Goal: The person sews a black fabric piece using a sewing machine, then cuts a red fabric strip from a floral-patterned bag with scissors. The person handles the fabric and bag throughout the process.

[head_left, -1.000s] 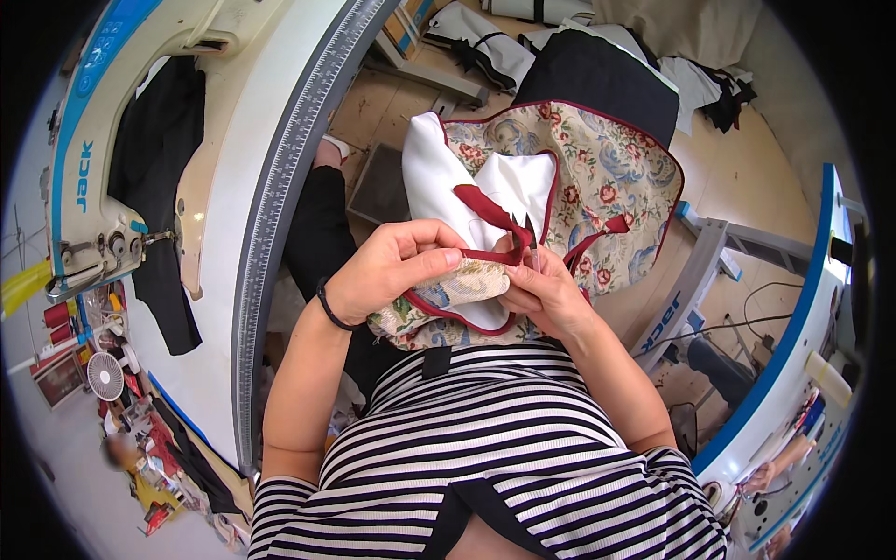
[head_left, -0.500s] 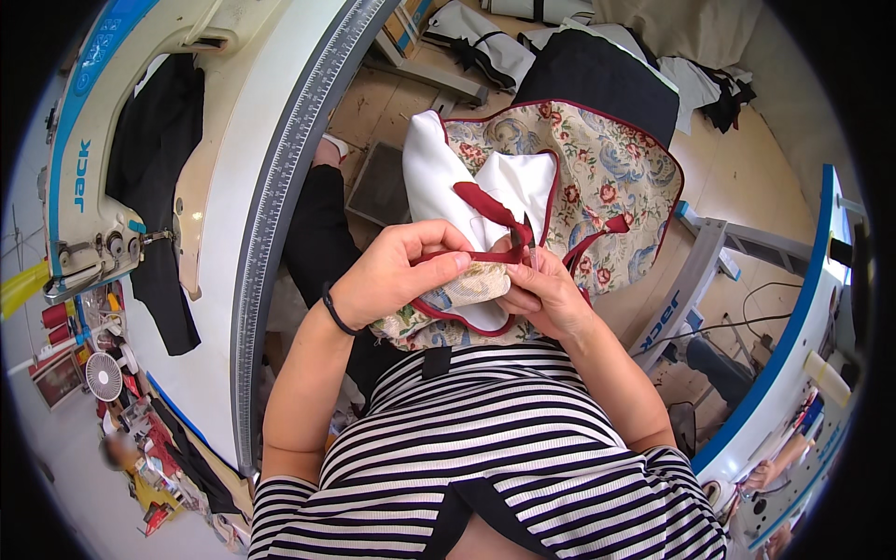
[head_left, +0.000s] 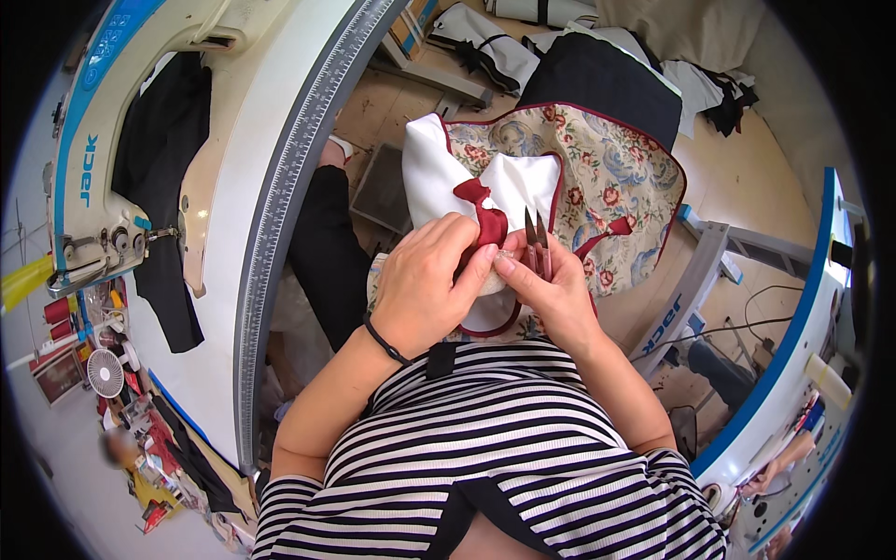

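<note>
On my lap lies a floral cloth piece point(head_left: 616, 168) with dark red edging and a white underside point(head_left: 431, 168). My left hand point(head_left: 425, 271) is closed on the cloth's edge, its thumb and forefinger pinched together beside a dark red fabric tie point(head_left: 491, 222). Close by, the thumb of my right hand point(head_left: 558, 294) presses on the same bit of cloth. That hand also holds a small pair of thread snips point(head_left: 536, 245), blades pointing away from me and slightly apart. The exact spot between the fingertips is hidden.
A white table with a ruler edge point(head_left: 280, 187) and a sewing machine point(head_left: 79, 168) stand at my left. Another blue-edged table point(head_left: 789, 345) is at right, with a metal leg frame point(head_left: 686, 289). Black and white fabric pieces point(head_left: 481, 47) lie on the floor ahead.
My left hand has turned over and moved right, its back now covering the cloth. The snips now point upward from my right hand. The red tie has shifted and hangs more loosely.
</note>
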Demonstrator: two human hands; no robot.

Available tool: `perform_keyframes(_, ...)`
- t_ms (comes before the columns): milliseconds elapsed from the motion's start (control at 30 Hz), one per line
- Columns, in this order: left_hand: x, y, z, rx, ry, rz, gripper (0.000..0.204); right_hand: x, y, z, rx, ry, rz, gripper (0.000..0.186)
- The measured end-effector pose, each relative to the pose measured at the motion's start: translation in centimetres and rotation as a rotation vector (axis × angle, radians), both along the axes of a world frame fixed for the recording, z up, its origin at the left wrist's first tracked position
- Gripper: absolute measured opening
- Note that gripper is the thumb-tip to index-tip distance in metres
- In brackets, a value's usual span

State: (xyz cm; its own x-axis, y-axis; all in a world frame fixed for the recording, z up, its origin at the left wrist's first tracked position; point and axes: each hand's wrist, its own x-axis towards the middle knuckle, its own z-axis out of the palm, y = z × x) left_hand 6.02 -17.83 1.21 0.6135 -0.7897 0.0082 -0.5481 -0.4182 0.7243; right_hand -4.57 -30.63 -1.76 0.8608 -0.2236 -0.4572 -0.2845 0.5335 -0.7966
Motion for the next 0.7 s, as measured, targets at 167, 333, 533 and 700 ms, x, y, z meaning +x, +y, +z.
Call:
perform_keyframes(167,-0.4,0.5,0.0,-0.251,0.853,0.130,0.019,0.6,-0.8,0.2,-0.117,-0.062,0.041,0.017)
perform_keyframes(333,0.0,0.7,-1.2,-0.253,0.971,0.138,0.019,0.8,-1.3,-0.5,-0.266,-0.060,-0.026,0.018)
perform_keyframes(533,0.1,0.6,-1.1,-0.239,0.826,0.162,0.019,-1.4,-2.2,4.1,-0.232,-0.083,0.062,0.040)
perform_keyframes(700,0.0,0.8,-1.0,-0.195,0.690,0.127,0.019,-1.2,-1.0,3.6,0.114,0.006,0.308,0.047)
